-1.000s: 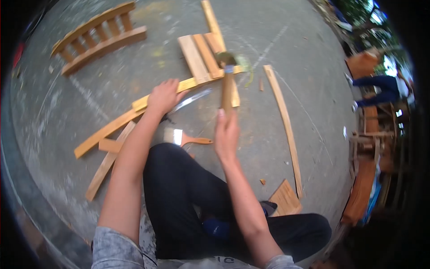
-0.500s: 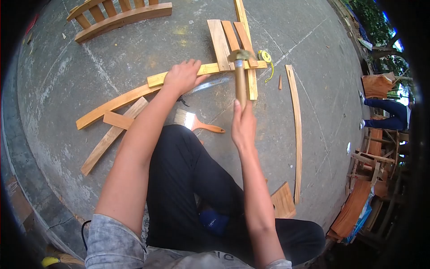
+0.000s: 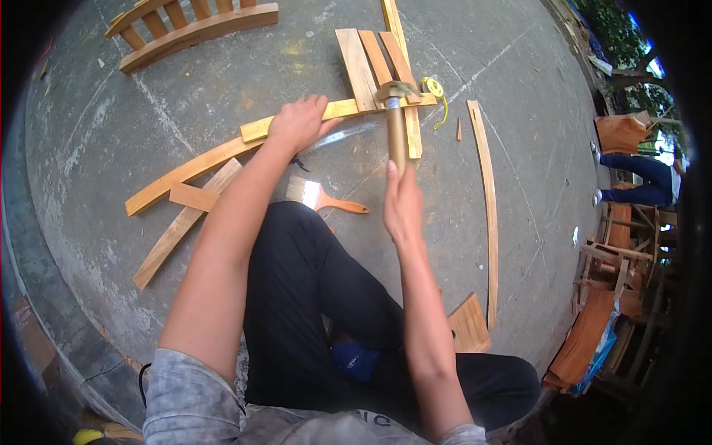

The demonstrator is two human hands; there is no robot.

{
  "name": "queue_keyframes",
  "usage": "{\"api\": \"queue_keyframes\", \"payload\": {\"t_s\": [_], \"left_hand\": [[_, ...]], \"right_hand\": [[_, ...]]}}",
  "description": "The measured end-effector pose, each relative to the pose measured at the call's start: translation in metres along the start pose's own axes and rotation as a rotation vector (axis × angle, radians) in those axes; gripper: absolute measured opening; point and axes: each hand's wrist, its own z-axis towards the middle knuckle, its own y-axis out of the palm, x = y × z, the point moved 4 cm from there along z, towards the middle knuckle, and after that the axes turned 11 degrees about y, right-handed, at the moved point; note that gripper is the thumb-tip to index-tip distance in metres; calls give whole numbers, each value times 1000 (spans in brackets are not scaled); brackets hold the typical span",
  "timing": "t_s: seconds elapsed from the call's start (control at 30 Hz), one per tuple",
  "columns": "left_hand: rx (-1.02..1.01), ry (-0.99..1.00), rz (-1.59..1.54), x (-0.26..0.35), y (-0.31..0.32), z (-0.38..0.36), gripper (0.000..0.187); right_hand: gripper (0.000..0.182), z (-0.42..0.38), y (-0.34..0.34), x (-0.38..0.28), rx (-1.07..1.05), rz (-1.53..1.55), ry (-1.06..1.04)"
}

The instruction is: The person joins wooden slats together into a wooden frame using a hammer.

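Observation:
My right hand (image 3: 403,204) is wrapped round the wooden handle of a hammer (image 3: 397,133). The hammer's head is over the right part of a pale yellowish rail (image 3: 345,109); whether they touch I cannot tell. My left hand (image 3: 298,123) grips that rail further left. Three slats (image 3: 356,70) fan out from the rail's far side, and a long strip (image 3: 414,133) crosses near its right end. A yellow tape measure (image 3: 432,88) lies beside that crossing. Partly under the rail is a curved wooden piece (image 3: 178,176). A metal ruler-like strip (image 3: 345,136) lies just below the rail.
A paintbrush (image 3: 326,199) lies near my knee. Two short boards (image 3: 174,233) cross at the left; a long thin strip (image 3: 486,215) lies right. A slatted frame (image 3: 200,33) is at the top left. A person (image 3: 641,178) stands far right near stacked wood (image 3: 582,341).
The view has shifted slightly, so the pieces on the ground appear a little higher. The hammer's head remains over the rail, and my left hand keeps its place on it.

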Motion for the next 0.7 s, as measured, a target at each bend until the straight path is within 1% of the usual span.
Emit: {"api": "queue_keyframes", "payload": {"t_s": [0.07,0.13,0.23,0.33,0.43,0.47,0.53,0.6,0.7], "left_hand": [[16,-19,-23,0,6,-1,59],[25,-27,-4,-1,6,4,59],[12,-30,-3,-5,11,-6,59],[9,-37,-3,-5,10,-3,59],[7,-21,-16,-4,8,-3,60],[5,-16,-19,-2,7,-2,60],[17,-26,-33,0,0,-2,60],[30,-34,-43,0,1,-5,60],[43,0,-8,-4,10,-4,60]], "right_hand": [[45,-3,-19,-14,22,79,32],[43,-4,-33,-30,107,197,-66],[38,-13,-34,-41,170,371,-104],[44,2,5,-1,284,173,-253],[43,4,17,5,-8,-169,-166],[42,2,9,3,-16,-151,-132],[39,-2,-11,-30,-62,-118,-101],[39,-14,-33,-61,28,23,-156],[38,-20,-31,-65,100,260,-185]]}}
